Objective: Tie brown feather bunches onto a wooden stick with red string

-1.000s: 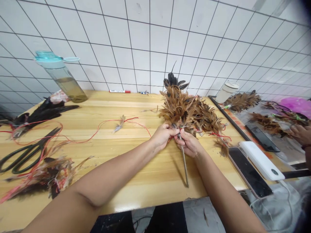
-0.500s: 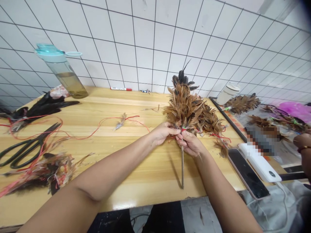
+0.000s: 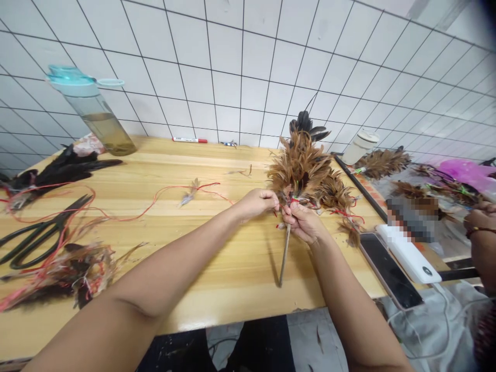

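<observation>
A brown and black feather duster (image 3: 299,168) on a thin stick (image 3: 285,256) leans away from me over the table. My right hand (image 3: 305,221) is closed round the duster's neck, where red string wraps the feather bases. Just left of the neck, my left hand (image 3: 259,202) is pinched closed at the end of the red string (image 3: 166,190) that trails across the tabletop; the exact grip is partly hidden by its fingers. Another bunch of brown feathers (image 3: 336,187) lies behind the duster, to its right.
At left lie black scissors (image 3: 50,232), black feathers (image 3: 73,165) and a feather-and-string heap (image 3: 77,274), near a bottle (image 3: 104,126). A marker (image 3: 189,140) lies by the wall. At right are a phone (image 3: 389,271), a white power bank (image 3: 411,256) and another person's hand (image 3: 482,227).
My left hand has drawn slightly left, away from the duster's neck. The duster has tilted, its feather top moving right and its stick end left. My right hand keeps its hold.
</observation>
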`<state>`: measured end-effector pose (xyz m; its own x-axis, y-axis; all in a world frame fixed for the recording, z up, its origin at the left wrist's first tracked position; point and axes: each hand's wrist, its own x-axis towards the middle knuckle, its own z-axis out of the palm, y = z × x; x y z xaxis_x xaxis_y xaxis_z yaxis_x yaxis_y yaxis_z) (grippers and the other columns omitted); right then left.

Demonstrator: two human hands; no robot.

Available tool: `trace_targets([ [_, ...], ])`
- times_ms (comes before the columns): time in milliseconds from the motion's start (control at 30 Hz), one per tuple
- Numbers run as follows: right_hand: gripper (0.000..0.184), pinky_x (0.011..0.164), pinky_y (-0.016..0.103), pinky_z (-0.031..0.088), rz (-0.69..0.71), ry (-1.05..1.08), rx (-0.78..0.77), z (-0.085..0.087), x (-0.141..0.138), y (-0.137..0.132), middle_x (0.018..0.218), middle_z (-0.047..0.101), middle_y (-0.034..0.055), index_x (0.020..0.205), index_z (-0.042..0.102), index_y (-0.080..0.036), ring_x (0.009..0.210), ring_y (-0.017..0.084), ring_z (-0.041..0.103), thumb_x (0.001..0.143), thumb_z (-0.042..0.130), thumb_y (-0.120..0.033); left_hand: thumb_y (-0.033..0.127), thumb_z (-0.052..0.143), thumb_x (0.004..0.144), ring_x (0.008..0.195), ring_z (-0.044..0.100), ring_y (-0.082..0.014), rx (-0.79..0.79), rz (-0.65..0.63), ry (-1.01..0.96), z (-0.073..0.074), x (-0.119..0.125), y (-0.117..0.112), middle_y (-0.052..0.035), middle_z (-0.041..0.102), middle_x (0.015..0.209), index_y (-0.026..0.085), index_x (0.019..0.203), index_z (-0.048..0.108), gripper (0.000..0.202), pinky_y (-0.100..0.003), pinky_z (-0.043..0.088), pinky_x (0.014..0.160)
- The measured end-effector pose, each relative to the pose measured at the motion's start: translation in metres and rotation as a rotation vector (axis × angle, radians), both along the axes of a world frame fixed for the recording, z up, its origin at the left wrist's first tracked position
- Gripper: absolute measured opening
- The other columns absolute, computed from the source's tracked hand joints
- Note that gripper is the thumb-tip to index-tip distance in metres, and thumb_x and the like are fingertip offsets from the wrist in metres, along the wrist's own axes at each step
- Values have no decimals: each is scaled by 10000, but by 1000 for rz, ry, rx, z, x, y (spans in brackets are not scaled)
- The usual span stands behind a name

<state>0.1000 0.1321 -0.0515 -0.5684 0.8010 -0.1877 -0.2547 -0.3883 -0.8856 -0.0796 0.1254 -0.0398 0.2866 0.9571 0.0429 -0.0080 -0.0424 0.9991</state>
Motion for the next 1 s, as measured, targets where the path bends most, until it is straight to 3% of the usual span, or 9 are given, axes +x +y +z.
trace_targets([
  [133, 407, 478, 233, 519, -61, -2, -16, -3, 0, 2, 568, 415, -48, 689, 579, -177, 479, 63, 342, 592, 823, -487, 219, 546, 713, 597, 521, -113, 134, 118, 247, -1, 5, 1, -18, 629, 635, 138, 623, 630, 146, -222, 370, 615],
  [267, 382, 511, 224, 519, -34, 1, -23, -2, 2, 0, 552, 434, -44, 678, 577, -173, 486, 65, 380, 626, 809, -473, 206, 504, 733, 581, 495, -115, 180, 170, 454, -3, 5, 1, -2, 612, 612, 152, 626, 631, 174, -221, 332, 577],
  [400, 341, 576, 215, 522, -4, -48, -23, 1, 1, -4, 701, 565, -3, 675, 592, -161, 512, 48, 429, 628, 822, -409, 234, 491, 785, 512, 419, -122, 274, 185, 669, -7, 3, 2, -1, 516, 515, 171, 572, 600, 247, -249, 270, 533],
  [500, 341, 556, 209, 506, 11, -77, -2, 2, 0, -6, 802, 624, 26, 666, 594, -159, 522, 46, 448, 623, 822, -407, 205, 458, 800, 538, 445, -142, 372, 191, 773, -8, 4, 3, -29, 541, 559, 179, 557, 591, 278, -272, 288, 563],
  [667, 334, 554, 258, 533, -11, -31, 38, 6, 2, -5, 743, 600, -2, 716, 626, -170, 481, 43, 335, 639, 805, -442, 186, 430, 833, 698, 519, -186, 626, 256, 875, -4, 5, -4, -78, 593, 733, 166, 688, 607, 230, -291, 341, 648],
  [767, 325, 481, 220, 493, -37, -23, 60, 8, 5, -3, 711, 573, -7, 727, 639, -170, 479, 41, 303, 651, 798, -443, 206, 404, 876, 705, 509, -181, 748, 263, 887, -3, 6, -10, -75, 567, 746, 163, 723, 589, 243, -290, 341, 648],
  [1000, 332, 494, 249, 504, -81, -87, 39, 5, 6, -2, 569, 511, -27, 758, 643, -170, 470, 69, 377, 630, 809, -428, 211, 380, 903, 689, 486, -170, 824, 275, 896, -4, 11, -16, -65, 535, 719, 162, 722, 568, 265, -292, 328, 645],
])
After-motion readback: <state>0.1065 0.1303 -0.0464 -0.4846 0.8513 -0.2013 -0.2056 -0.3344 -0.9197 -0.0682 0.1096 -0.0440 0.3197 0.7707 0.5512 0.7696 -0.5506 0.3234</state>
